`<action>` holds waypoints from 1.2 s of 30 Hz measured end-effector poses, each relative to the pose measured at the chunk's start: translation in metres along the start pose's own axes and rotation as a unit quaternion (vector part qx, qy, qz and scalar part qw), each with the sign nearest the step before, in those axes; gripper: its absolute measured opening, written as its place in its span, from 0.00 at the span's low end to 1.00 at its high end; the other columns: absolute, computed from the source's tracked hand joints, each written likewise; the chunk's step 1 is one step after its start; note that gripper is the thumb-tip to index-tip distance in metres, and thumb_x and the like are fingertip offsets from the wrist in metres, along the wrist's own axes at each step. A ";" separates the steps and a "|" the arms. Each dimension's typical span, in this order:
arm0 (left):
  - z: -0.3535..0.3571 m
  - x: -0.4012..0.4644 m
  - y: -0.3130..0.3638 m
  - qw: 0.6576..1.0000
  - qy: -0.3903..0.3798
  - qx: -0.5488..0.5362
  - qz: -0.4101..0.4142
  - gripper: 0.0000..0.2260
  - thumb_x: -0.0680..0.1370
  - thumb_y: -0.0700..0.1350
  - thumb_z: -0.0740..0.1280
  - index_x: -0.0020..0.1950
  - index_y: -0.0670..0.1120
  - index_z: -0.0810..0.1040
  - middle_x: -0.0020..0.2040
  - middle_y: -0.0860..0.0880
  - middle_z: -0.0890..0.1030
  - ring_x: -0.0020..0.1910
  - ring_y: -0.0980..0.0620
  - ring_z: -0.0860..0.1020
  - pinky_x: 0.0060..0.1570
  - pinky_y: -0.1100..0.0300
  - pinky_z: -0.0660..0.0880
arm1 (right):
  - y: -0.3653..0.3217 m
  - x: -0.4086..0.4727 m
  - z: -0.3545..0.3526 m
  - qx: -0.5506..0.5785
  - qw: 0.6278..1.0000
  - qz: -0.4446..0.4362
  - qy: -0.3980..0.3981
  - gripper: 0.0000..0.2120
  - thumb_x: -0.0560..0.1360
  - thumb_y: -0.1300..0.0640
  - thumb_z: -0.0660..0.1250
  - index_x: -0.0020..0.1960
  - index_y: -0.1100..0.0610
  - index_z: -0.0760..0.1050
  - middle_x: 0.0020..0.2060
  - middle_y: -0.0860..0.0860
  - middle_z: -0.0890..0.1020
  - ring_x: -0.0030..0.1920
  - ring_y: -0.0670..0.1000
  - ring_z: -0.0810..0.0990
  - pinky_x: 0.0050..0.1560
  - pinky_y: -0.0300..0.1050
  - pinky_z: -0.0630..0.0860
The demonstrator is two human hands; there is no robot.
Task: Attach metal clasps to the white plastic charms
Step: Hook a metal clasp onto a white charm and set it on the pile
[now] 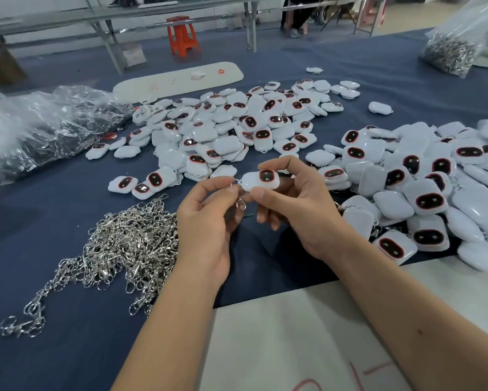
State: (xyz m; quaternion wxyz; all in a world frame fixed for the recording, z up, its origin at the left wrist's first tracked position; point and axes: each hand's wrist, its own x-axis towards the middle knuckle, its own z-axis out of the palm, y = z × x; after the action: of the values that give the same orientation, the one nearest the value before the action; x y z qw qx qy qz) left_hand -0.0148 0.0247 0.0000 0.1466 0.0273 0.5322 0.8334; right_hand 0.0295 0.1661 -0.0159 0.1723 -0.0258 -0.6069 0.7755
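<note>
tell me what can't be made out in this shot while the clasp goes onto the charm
Head view only:
- Whether the clasp ring is through the charm loop: the joint is tiny and the left hand fingertips cover it.
- The right hand grip under the charm: hidden by the charm.
- Contents of the crumpled plastic bag: glare and folds.
- The bag of metal parts: cut off by the right edge.

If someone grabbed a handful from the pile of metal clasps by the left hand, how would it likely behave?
The clasp pile would probably come up tangled: its rings and hooks look interlocked, and chains trail off at the lower left. It likely hangs limp rather than stiff. The one clasp that the left hand pinches dangles freely.
</note>
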 end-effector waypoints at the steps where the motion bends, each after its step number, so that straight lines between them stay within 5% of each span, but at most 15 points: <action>1: 0.000 0.000 0.001 1.000 0.005 -0.008 -0.002 0.07 0.79 0.32 0.67 0.48 0.44 0.80 0.38 0.47 0.83 0.36 0.52 0.81 0.39 0.62 0.77 | 0.000 0.000 0.000 -0.004 1.000 -0.001 -0.004 0.17 0.76 0.68 0.74 0.60 0.62 0.73 0.44 0.68 0.85 0.29 0.55 0.80 0.26 0.41 0.73; 8: 0.002 0.000 0.002 1.000 0.024 -0.014 0.008 0.06 0.79 0.33 0.68 0.48 0.43 0.81 0.37 0.46 0.80 0.35 0.52 0.79 0.39 0.63 0.79 | 0.003 0.001 0.000 -0.035 0.999 -0.008 0.006 0.13 0.76 0.64 0.76 0.57 0.62 0.76 0.38 0.53 0.84 0.34 0.53 0.81 0.27 0.42 0.73; 16: -0.003 0.007 -0.004 0.990 0.026 0.104 0.093 0.14 0.77 0.29 0.68 0.41 0.47 0.83 0.33 0.48 0.81 0.35 0.52 0.78 0.41 0.61 0.77 | 0.002 -0.001 0.001 -0.017 1.000 -0.017 0.018 0.14 0.75 0.62 0.77 0.57 0.64 0.77 0.40 0.58 0.85 0.35 0.53 0.83 0.29 0.41 0.76; 18: -0.007 0.011 -0.005 0.970 0.018 0.195 0.144 0.17 0.77 0.30 0.69 0.39 0.52 0.84 0.35 0.49 0.82 0.36 0.51 0.79 0.41 0.60 0.78 | 0.002 -0.001 0.001 -0.011 1.000 -0.016 0.022 0.13 0.76 0.64 0.76 0.58 0.65 0.77 0.40 0.60 0.84 0.35 0.53 0.83 0.30 0.41 0.76; 22: -0.014 0.014 -0.004 0.864 -0.007 0.428 0.265 0.16 0.76 0.33 0.70 0.40 0.56 0.82 0.37 0.59 0.82 0.36 0.57 0.80 0.39 0.65 0.76 | 0.001 -0.001 0.002 -0.030 0.999 -0.014 0.033 0.13 0.76 0.65 0.75 0.58 0.65 0.77 0.38 0.60 0.83 0.36 0.53 0.84 0.32 0.43 0.79; 25: -0.012 0.013 -0.003 0.837 -0.003 0.468 0.283 0.13 0.76 0.33 0.70 0.42 0.52 0.82 0.36 0.59 0.81 0.36 0.57 0.78 0.39 0.67 0.73 | 0.001 -0.002 0.003 -0.044 0.998 -0.018 0.040 0.13 0.77 0.64 0.75 0.59 0.64 0.77 0.38 0.62 0.83 0.36 0.53 0.84 0.34 0.43 0.80; 27: -0.007 0.009 -0.006 0.898 0.031 0.379 0.222 0.11 0.76 0.34 0.70 0.43 0.50 0.81 0.35 0.55 0.81 0.35 0.55 0.79 0.40 0.62 0.76 | -0.001 -0.002 0.004 -0.028 0.999 -0.020 0.039 0.13 0.77 0.65 0.74 0.60 0.65 0.77 0.39 0.62 0.83 0.36 0.52 0.84 0.33 0.42 0.79; 30: 0.004 0.001 -0.009 0.993 0.049 0.096 0.045 0.08 0.79 0.34 0.69 0.44 0.46 0.80 0.34 0.51 0.80 0.33 0.54 0.77 0.37 0.63 0.76 | -0.002 -0.001 0.001 0.006 1.000 -0.015 0.023 0.13 0.78 0.66 0.72 0.62 0.64 0.76 0.40 0.55 0.83 0.38 0.51 0.84 0.32 0.40 0.77; 36: 0.003 0.001 -0.002 0.996 -0.015 -0.062 -0.068 0.07 0.80 0.36 0.68 0.45 0.45 0.82 0.40 0.46 0.83 0.38 0.51 0.80 0.38 0.64 0.79 | -0.002 0.000 -0.001 0.019 1.000 -0.007 -0.003 0.16 0.78 0.66 0.71 0.65 0.65 0.75 0.39 0.53 0.85 0.38 0.52 0.84 0.32 0.40 0.78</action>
State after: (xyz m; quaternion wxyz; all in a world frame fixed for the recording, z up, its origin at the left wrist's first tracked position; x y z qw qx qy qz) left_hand -0.0149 0.0281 -0.0011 0.2123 -0.0054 0.4778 0.8524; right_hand 0.0298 0.1671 -0.0145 0.1763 -0.0160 -0.5925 0.7859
